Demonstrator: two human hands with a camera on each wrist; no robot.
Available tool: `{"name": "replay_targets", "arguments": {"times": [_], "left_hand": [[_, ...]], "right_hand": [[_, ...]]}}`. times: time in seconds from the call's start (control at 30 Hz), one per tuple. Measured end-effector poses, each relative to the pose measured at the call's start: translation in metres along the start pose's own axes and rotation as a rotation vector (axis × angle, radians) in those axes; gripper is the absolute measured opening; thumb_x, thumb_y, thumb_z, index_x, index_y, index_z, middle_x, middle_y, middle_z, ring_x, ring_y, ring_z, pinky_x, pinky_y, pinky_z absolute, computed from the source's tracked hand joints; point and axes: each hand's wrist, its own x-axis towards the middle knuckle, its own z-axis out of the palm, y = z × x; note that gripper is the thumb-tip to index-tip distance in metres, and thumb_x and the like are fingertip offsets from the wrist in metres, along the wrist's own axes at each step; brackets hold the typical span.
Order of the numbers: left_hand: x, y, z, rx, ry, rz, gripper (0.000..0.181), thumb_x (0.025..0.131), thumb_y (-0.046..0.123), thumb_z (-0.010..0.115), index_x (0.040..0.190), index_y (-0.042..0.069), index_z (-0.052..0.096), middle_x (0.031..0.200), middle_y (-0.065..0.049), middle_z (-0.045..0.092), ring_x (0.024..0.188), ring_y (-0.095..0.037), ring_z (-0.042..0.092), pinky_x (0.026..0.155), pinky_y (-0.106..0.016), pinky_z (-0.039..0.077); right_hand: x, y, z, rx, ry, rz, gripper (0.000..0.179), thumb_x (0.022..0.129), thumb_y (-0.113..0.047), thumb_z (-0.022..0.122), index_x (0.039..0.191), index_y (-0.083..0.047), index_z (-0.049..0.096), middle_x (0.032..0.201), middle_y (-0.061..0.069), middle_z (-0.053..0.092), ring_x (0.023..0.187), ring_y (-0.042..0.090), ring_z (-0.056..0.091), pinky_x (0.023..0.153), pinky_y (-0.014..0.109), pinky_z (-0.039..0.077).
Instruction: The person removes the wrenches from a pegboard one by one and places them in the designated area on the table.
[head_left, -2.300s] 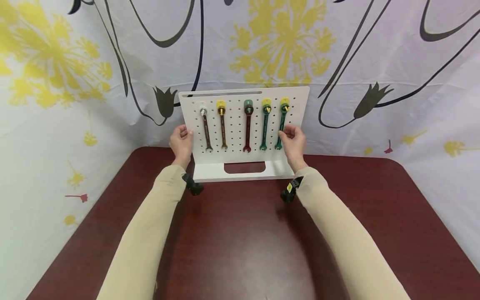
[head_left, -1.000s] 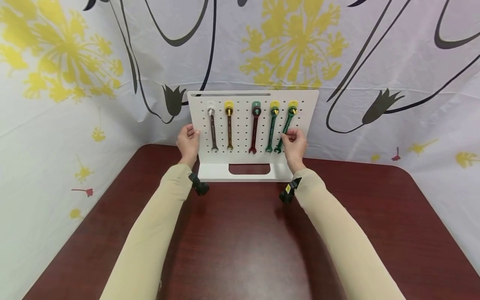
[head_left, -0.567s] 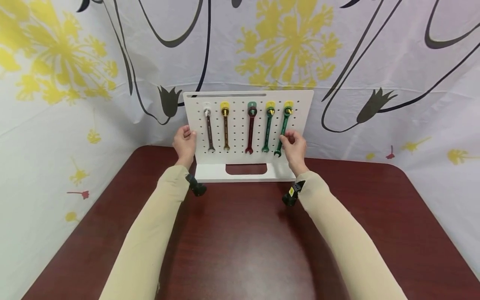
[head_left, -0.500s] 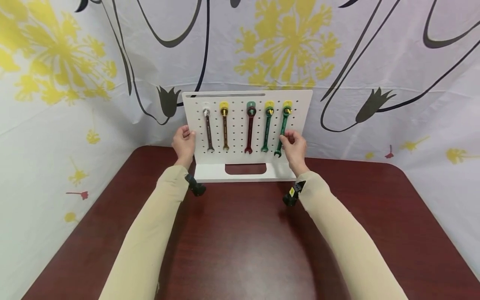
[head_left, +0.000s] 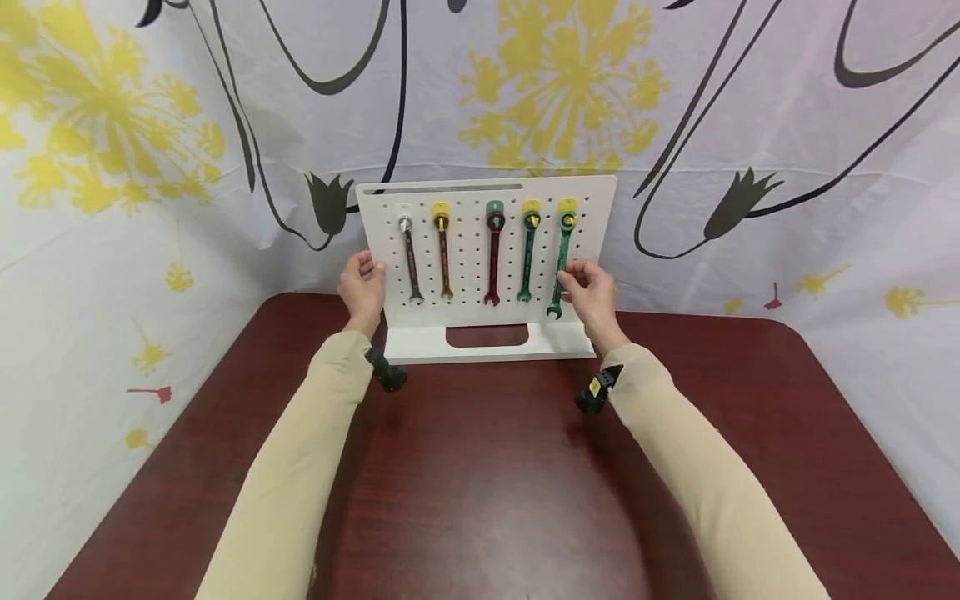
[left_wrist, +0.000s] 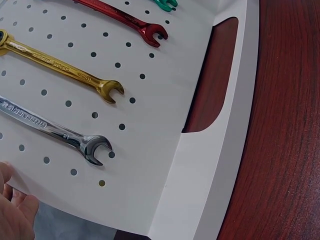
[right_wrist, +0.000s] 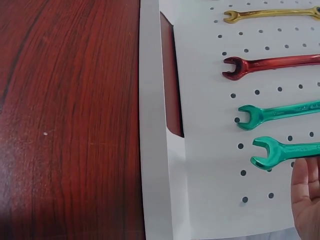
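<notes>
A white pegboard stand (head_left: 472, 315) stands upright at the back of the table. My left hand (head_left: 363, 287) grips its left edge, thumb in front; in the left wrist view that hand lies below the silver wrench (left_wrist: 45, 125). My right hand (head_left: 591, 293) pinches the shaft of the rightmost green wrench (head_left: 562, 262), whose ring end overlaps a yellow hook (head_left: 567, 203) and whose open end points down. In the right wrist view this green wrench (right_wrist: 285, 152) looks larger than the second green wrench (right_wrist: 280, 114) beside it, thumb under its shaft.
To the left of the green wrenches hang a red wrench (head_left: 493, 262) and a gold wrench (head_left: 444, 260). The stand's base has a cut-out slot (head_left: 487, 336). Dark red table (head_left: 480, 467) extends in front, and a patterned curtain (head_left: 262, 108) hangs behind.
The rightmost green wrench first swung its lower end left, then came back and shifted lower and out from the board with my right hand. My left hand stayed at the board's edge.
</notes>
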Motion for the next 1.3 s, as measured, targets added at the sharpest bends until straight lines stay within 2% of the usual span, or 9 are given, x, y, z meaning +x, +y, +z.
{"name": "replay_targets", "arguments": {"times": [0.27, 0.57, 0.8, 0.87, 1.07, 1.3], "left_hand": [[-0.001, -0.001, 0.000, -0.025, -0.006, 0.001, 0.031, 0.091, 0.012, 0.059, 0.121, 0.003, 0.058, 0.121, -0.014, 0.062, 0.111, -0.024, 0.060, 0.094, -0.031, 0.048], [-0.001, -0.002, -0.001, 0.000, 0.000, -0.003, 0.032, 0.091, 0.012, 0.059, 0.121, 0.003, 0.058, 0.121, -0.013, 0.062, 0.111, -0.024, 0.060, 0.094, -0.031, 0.048], [-0.001, -0.001, -0.001, -0.010, -0.015, 0.000, 0.032, 0.091, 0.012, 0.059, 0.122, 0.003, 0.057, 0.121, -0.014, 0.061, 0.112, -0.024, 0.059, 0.094, -0.030, 0.048], [-0.001, 0.000, -0.001, -0.013, -0.015, 0.003, 0.032, 0.091, 0.012, 0.059, 0.122, 0.003, 0.057, 0.121, -0.014, 0.061, 0.111, -0.024, 0.059, 0.094, -0.030, 0.048], [0.000, 0.001, -0.001, -0.012, -0.021, 0.004, 0.033, 0.091, 0.012, 0.059, 0.122, 0.003, 0.057, 0.121, -0.014, 0.062, 0.112, -0.024, 0.059, 0.094, -0.030, 0.048], [0.000, 0.000, -0.001, -0.018, -0.022, 0.007, 0.033, 0.091, 0.011, 0.059, 0.122, 0.002, 0.057, 0.121, -0.015, 0.061, 0.112, -0.024, 0.059, 0.094, -0.030, 0.048]], "right_hand": [[-0.005, -0.003, -0.009, 0.074, -0.076, 0.035, 0.020, 0.090, -0.011, 0.062, 0.105, 0.003, 0.059, 0.082, -0.004, 0.058, 0.074, 0.008, 0.061, 0.065, 0.021, 0.055], [-0.013, -0.010, -0.018, 0.171, -0.178, 0.090, 0.021, 0.091, -0.010, 0.060, 0.105, 0.006, 0.056, 0.078, -0.005, 0.056, 0.071, 0.006, 0.060, 0.066, 0.024, 0.056], [-0.016, -0.018, -0.026, 0.263, -0.254, 0.143, 0.002, 0.091, -0.007, 0.059, 0.092, -0.008, 0.058, 0.077, -0.004, 0.058, 0.068, 0.006, 0.062, 0.063, 0.020, 0.055], [-0.017, -0.022, -0.027, 0.281, -0.263, 0.154, 0.005, 0.091, -0.006, 0.059, 0.090, -0.011, 0.058, 0.077, -0.003, 0.058, 0.067, 0.006, 0.061, 0.062, 0.019, 0.054], [-0.019, -0.031, -0.030, 0.361, -0.281, 0.178, 0.002, 0.091, -0.005, 0.059, 0.093, -0.005, 0.058, 0.076, -0.003, 0.059, 0.065, 0.007, 0.059, 0.061, 0.019, 0.054], [-0.019, -0.040, -0.032, 0.438, -0.302, 0.201, 0.008, 0.091, -0.005, 0.058, 0.085, -0.010, 0.058, 0.073, -0.002, 0.059, 0.064, 0.008, 0.058, 0.059, 0.019, 0.053]]}}
